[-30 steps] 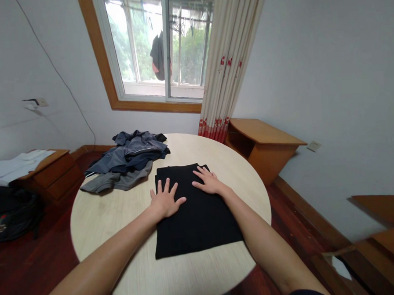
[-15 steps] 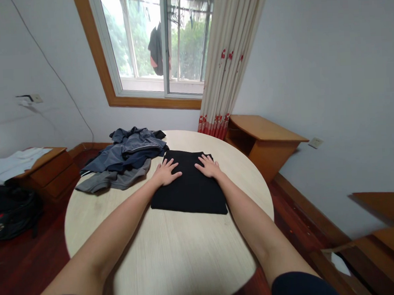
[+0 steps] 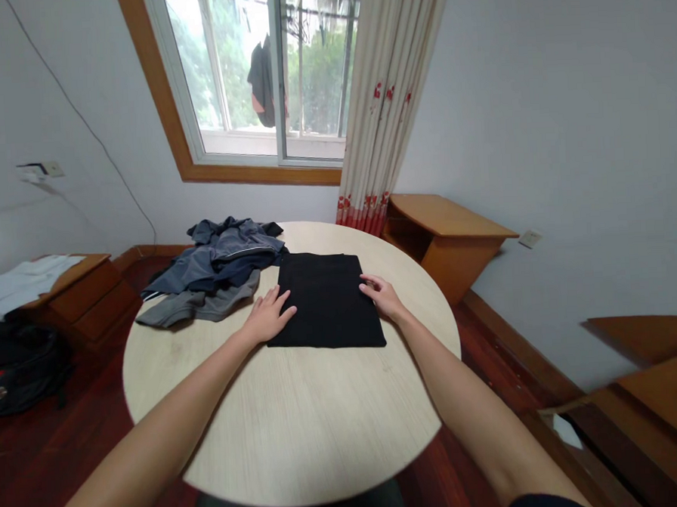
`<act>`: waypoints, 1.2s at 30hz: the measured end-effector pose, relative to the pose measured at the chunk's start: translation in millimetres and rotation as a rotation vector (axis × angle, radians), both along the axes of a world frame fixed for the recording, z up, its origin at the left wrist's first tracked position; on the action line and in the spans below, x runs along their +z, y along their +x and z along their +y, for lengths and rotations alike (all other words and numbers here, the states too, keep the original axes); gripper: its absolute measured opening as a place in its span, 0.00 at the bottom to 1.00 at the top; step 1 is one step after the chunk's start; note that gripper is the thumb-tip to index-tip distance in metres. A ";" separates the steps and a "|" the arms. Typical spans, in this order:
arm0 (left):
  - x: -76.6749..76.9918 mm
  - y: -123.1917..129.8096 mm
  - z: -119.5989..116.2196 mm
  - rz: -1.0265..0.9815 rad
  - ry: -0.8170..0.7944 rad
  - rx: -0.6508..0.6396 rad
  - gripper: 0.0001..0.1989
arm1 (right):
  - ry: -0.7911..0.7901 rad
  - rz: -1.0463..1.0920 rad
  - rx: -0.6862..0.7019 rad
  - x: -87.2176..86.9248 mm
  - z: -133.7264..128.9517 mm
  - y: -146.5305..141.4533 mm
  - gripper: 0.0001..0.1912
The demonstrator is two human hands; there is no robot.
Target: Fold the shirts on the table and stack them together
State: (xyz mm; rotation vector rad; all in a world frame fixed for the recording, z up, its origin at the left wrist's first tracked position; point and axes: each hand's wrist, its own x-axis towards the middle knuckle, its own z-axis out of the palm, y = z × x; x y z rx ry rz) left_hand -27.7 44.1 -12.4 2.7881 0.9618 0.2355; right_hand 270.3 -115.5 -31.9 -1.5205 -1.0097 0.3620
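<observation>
A black folded garment (image 3: 330, 303) lies flat as a neat rectangle on the round pale wooden table (image 3: 302, 422). Its exact kind cannot be made out. My left hand (image 3: 268, 316) rests at its left edge, fingers spread, with the fingertips on the cloth. At the right edge is my right hand (image 3: 381, 293), its thumb and fingers apart and touching the side of the fabric. Neither hand grips the cloth.
Behind my left hand, a loose heap of grey and navy clothes (image 3: 219, 263) covers the table's far left. A wooden cabinet (image 3: 445, 233) stands beyond the table's right rim, beside the curtain (image 3: 385, 115). On the left are a drawer unit (image 3: 99, 296) and a black backpack (image 3: 21, 368).
Both hands have slid outward from the top of the black garment to its side edges, the left one also coming nearer to me. The garment's outline looks straighter at the far edge.
</observation>
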 end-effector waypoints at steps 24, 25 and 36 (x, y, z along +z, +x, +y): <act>27.6 -26.6 -112.1 0.019 0.246 -0.169 0.31 | -0.614 -1.043 -0.028 71.4 -67.8 -138.6 0.24; 27.5 -19.3 -109.8 0.008 0.235 -0.192 0.30 | -0.611 -1.039 0.026 66.2 -63.4 -139.1 0.26; 35.6 -36.3 -115.1 0.068 0.141 -0.320 0.29 | -0.822 -1.047 0.093 78.1 -66.9 -128.8 0.34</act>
